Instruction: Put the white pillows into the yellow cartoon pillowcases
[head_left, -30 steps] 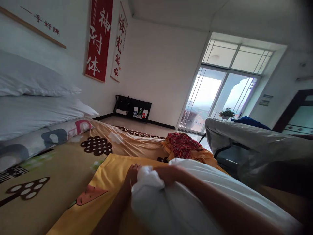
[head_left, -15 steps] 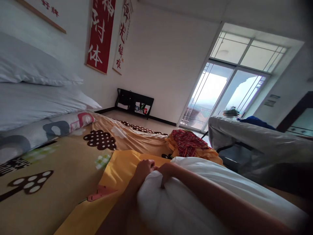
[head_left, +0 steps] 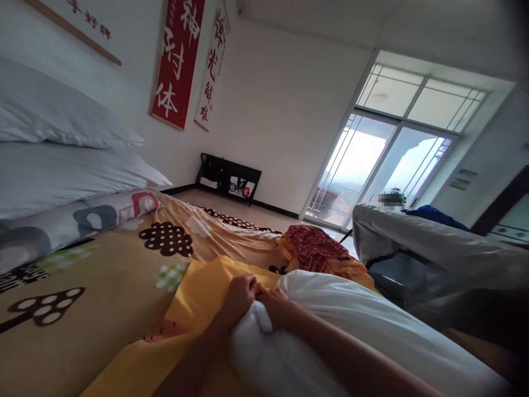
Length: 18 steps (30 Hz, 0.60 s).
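Lower centre of frame, on the bed: left hand fisted on the yellow cover, right hand clenched on the white pillow corner; judged corner-against-cover work, needing both grips kept firm.

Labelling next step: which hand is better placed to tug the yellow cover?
Left, probably: left hand is closed at the yellow cover edge; right hand grips the white pillow corner.
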### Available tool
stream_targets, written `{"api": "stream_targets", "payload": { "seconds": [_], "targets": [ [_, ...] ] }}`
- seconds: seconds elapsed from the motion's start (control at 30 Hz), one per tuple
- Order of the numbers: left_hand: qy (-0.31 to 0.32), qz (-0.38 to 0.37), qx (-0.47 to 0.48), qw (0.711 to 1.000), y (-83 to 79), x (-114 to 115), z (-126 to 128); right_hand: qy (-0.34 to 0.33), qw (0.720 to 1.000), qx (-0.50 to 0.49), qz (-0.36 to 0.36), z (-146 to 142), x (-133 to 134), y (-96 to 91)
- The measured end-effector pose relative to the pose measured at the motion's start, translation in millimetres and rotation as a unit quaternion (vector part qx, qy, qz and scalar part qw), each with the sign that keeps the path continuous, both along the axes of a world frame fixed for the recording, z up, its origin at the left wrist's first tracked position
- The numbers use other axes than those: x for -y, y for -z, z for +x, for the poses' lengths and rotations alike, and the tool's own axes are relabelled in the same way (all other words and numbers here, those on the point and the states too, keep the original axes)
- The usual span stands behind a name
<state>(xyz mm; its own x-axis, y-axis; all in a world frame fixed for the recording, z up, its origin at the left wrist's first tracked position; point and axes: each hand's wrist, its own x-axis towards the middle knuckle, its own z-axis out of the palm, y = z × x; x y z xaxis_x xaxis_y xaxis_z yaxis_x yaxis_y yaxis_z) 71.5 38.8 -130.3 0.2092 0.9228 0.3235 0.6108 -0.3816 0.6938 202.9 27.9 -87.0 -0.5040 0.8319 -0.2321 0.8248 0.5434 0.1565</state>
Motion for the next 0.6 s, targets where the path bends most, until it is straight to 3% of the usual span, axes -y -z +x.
{"api": "stream_targets", "payload": {
  "seconds": [0.23, 0.4, 0.47, 0.57, 0.6],
  "targets": [
    [0.035, 0.023, -0.027, 0.999, -4.3, 6.6, 1.7, 0.032, 0.997, -0.005, 0.063, -4.0, 33.9, -5.4],
    [0.032, 0.005, -0.08, 0.996, -0.7, 9.6, -6.6, -0.02, 0.984, -0.036, 0.17, 3.1, 66.5, -15.1],
    [0.006, -0.02, -0.105, 0.994, 5.0, 7.7, -10.8, -0.086, 0.96, -0.049, 0.263, 12.3, 93.5, -3.4],
    [-0.022, -0.049, -0.132, 0.99, 9.8, 6.2, -17.1, -0.175, 0.9, -0.044, 0.396, 31.3, 146.9, 37.4],
    [-0.02, -0.052, -0.138, 0.989, 9.3, 6.8, -19.0, -0.163, 0.895, -0.048, 0.413, 38.1, 163.9, 52.0]
  ]
}}
